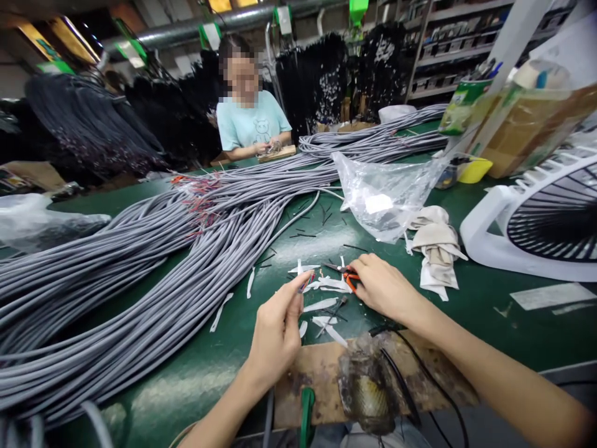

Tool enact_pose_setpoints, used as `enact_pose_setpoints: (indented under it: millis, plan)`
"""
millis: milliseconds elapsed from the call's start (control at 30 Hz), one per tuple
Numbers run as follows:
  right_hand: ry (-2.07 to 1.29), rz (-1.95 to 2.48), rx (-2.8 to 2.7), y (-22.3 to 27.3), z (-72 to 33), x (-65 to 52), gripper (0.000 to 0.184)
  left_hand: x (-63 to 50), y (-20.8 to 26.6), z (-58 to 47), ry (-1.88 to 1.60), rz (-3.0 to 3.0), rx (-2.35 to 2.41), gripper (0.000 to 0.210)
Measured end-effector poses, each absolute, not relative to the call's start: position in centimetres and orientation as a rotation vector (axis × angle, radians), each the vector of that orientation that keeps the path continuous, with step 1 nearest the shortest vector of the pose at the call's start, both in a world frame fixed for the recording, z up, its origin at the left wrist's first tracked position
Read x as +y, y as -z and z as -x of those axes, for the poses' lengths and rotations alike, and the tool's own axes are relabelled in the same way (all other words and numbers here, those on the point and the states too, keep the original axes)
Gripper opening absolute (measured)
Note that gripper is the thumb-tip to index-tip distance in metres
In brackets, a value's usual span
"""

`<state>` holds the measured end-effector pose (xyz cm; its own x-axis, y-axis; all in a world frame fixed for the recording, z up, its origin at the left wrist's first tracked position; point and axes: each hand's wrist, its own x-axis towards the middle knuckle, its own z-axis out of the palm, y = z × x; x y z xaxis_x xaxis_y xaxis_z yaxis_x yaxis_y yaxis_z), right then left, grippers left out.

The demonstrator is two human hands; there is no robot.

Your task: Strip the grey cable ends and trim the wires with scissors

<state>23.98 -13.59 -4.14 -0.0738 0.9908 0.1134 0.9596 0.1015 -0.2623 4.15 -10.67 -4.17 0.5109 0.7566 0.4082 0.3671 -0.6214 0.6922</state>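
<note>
My left hand (278, 323) is closed, with thumb and forefinger pinching a few thin coloured wires (306, 282) whose tips stick out toward the right. A grey cable (269, 418) shows below that wrist; whether it joins these wires is hidden. My right hand (380, 283) is wrapped round small scissors (351, 280) with orange handles, their dark blades pointing left at the wires, a short gap apart. White strips (321, 305) and short black offcuts lie on the green table (181, 367) under and around both hands.
Long grey cable bundles (224, 249) cover the left and back. A clear plastic bag (382, 193), cloth gloves (435, 246) and a white fan (536, 218) stand right. A wooden board (317, 379) with a taped fixture (366, 386) sits nearest me. Across the table another person (254, 121) works.
</note>
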Motion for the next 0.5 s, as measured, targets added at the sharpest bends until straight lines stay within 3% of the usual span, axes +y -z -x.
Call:
enact_pose_setpoints:
  millis: [133,233,300,500]
  plan:
    - [-0.172,2.18,-2.078,4.5,-26.1,-12.4,0.025,-10.8,4.3,-4.0,-1.024,-2.209,0.791,0.029]
    - [-0.188,2.139,-2.052,4.4,-26.4,-11.8,0.015,-11.0,4.5,-3.9,-1.22,-2.221,0.622,0.024]
    - [-0.233,2.017,-2.05,3.9,-25.9,-11.9,0.009,-11.0,4.7,-3.7,-1.363,-2.222,0.51,0.025]
    - [-0.645,1.354,-2.047,2.2,-23.9,-13.7,0.018,-11.1,4.7,-3.5,-1.557,-2.232,0.472,0.026]
